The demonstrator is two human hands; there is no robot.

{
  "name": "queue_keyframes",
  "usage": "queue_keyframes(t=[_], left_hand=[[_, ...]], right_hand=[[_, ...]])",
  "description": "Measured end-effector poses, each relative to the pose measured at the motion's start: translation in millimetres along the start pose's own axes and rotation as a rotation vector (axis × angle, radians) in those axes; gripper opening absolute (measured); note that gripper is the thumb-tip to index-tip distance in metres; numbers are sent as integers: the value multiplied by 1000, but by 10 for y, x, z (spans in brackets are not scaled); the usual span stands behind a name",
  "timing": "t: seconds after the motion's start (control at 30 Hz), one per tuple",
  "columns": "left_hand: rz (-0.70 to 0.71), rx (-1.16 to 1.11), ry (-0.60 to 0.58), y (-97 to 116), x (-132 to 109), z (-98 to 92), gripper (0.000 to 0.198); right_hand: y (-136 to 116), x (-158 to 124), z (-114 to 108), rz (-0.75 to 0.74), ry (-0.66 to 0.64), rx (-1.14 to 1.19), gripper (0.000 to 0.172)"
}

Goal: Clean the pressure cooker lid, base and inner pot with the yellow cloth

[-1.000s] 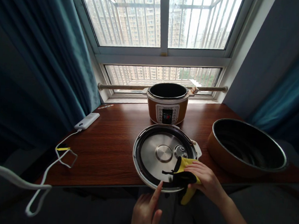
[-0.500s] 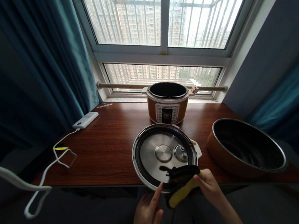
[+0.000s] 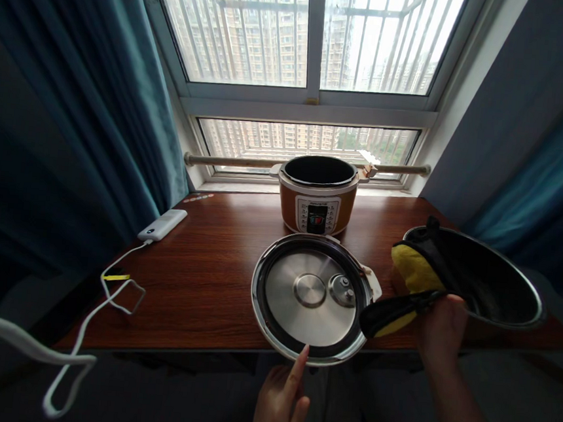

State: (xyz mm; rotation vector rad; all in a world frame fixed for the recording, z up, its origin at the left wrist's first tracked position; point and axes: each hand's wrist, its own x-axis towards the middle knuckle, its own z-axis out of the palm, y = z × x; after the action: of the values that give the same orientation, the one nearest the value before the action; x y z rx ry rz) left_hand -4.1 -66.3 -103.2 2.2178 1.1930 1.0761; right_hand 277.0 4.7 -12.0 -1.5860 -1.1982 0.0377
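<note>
The round pressure cooker lid [image 3: 288, 297] lies inside-up at the table's front edge, its steel inner face and black seal ring showing. My left hand [image 3: 279, 401] is just below it, index finger stretched to the lid's near rim, thumb apart, holding nothing. Off to the right, my right hand [image 3: 443, 333] grips a black and yellow cloth [image 3: 417, 269]. That cloth hangs loosely between the lid and the dark inner pot [image 3: 497, 276], overlapping the pot's left rim in view. Behind the lid stands the orange-brown electric pressure cooker [image 3: 317, 204], without its lid.
A white power bank [image 3: 162, 225] sits at the left of the wooden table [image 3: 208, 264]. Its white cable [image 3: 77, 344] with a yellow tie [image 3: 116, 278] runs off the left front. Behind the table are a window [image 3: 311, 95], a rail [image 3: 236, 162] and blue curtains [image 3: 137, 106].
My right hand has lifted the cloth off the lid and swung it right, toward the inner pot. The left finger stays at the lid's rim.
</note>
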Motion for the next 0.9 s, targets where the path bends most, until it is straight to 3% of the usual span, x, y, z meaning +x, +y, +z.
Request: queue_keyframes(t=[0.1, 0.23, 0.37, 0.47, 0.63, 0.73, 0.83, 0.9], left_hand=[[4, 1, -3, -3, -2, 2, 56], [17, 7, 20, 0, 14, -2, 56], [54, 39, 18, 2, 34, -22, 55], [62, 80, -3, -2, 36, -27, 54], [84, 76, 13, 11, 61, -34, 54], [66, 57, 20, 27, 88, -47, 53], [86, 42, 30, 24, 88, -45, 54], [93, 48, 28, 7, 70, -28, 54]], right_hand=[[-10, -20, 146, -69, -1, -30, 48], [89, -6, 520, -293, -310, -225, 43], [291, 19, 790, -273, -503, -355, 53], [291, 88, 824, -178, -529, -481, 54], [84, 206, 799, -59, -543, -770, 25], [16, 287, 809, -13, -514, -877, 29], [-20, 401, 853, -38, -461, -835, 31], [-46, 476, 932, -146, -483, -731, 31]])
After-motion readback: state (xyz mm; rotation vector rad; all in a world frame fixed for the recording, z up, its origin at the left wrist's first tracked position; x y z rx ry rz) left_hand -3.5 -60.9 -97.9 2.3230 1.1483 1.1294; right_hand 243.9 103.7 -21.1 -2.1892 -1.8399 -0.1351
